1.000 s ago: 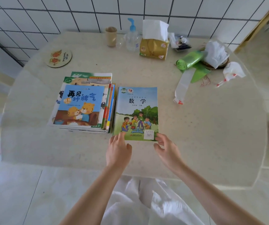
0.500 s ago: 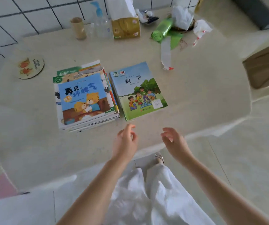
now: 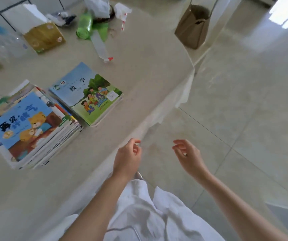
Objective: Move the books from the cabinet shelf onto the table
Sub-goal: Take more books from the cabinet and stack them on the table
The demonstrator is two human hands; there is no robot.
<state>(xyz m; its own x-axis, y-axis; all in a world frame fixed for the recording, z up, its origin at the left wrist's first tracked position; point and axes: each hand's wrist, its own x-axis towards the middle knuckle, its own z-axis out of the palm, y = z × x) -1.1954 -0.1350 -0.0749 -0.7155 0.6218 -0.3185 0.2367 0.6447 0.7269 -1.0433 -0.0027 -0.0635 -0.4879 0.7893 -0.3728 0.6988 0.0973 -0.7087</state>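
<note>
A stack of picture books (image 3: 30, 129), topped by a blue cover with cartoon tigers, lies on the beige table (image 3: 139, 66) at the left. Beside it, to the right, a single green-and-blue maths textbook (image 3: 87, 93) lies flat. My left hand (image 3: 128, 157) hovers at the table's near edge, empty, fingers loosely curled. My right hand (image 3: 186, 153) is off the table over the floor, empty with fingers apart. No cabinet shelf is in view.
At the table's far side stand a tissue box (image 3: 40, 35), a clear pump bottle (image 3: 4, 39), a green roll of bags (image 3: 85, 25) and a spray bottle (image 3: 101, 47). A brown bag (image 3: 191, 26) sits on the tiled floor to the right.
Both hands have let go of the maths textbook and pulled back off the table. The view has swung to the right, toward the floor.
</note>
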